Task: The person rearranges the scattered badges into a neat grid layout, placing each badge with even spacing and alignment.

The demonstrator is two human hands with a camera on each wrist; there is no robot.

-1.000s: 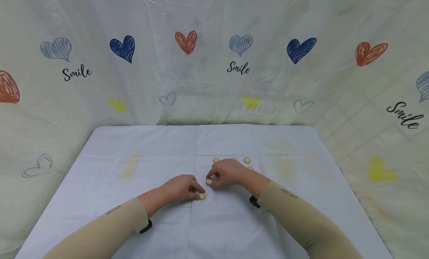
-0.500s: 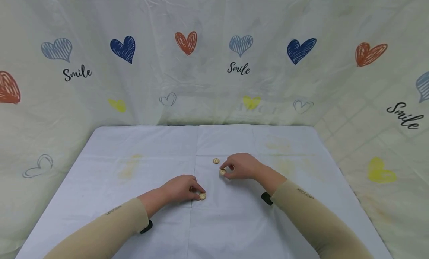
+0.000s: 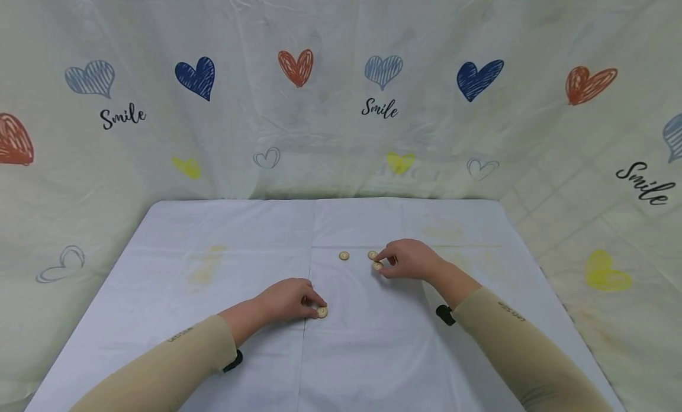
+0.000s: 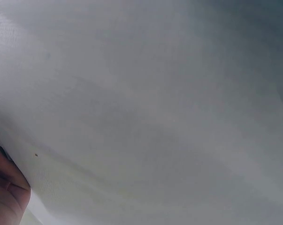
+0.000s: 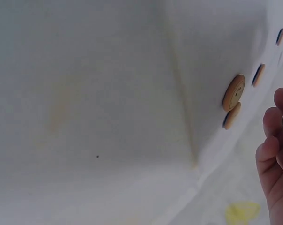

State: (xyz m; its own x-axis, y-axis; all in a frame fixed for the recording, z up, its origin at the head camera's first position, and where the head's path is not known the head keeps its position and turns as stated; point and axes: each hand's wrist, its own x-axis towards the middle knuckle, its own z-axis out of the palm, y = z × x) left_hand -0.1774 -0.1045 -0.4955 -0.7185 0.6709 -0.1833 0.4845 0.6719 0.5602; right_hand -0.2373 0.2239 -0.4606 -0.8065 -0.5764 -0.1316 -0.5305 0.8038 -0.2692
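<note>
In the head view my left hand (image 3: 290, 299) pinches a round wooden button (image 3: 322, 312) against the white cloth, left of centre. Further back and to the right, my right hand (image 3: 407, 260) holds another wooden button (image 3: 378, 266) between thumb and fingertips. Close by those fingertips lies a flat button (image 3: 372, 254), and a separate one (image 3: 344, 256) sits to its left. The right wrist view has several buttons (image 5: 233, 93) beside the curled fingers (image 5: 272, 122); two of them overlap in that view. In the left wrist view only part of my left hand (image 4: 10, 192) shows.
A white cloth covers the table (image 3: 176, 270), with faint yellow stains and fold lines. Behind it hangs a pale curtain (image 3: 330, 122) printed with hearts and the word "Smile".
My right hand has carried its button back and to the right, from near the left hand to beside the far row. My left hand has kept still on its button.
</note>
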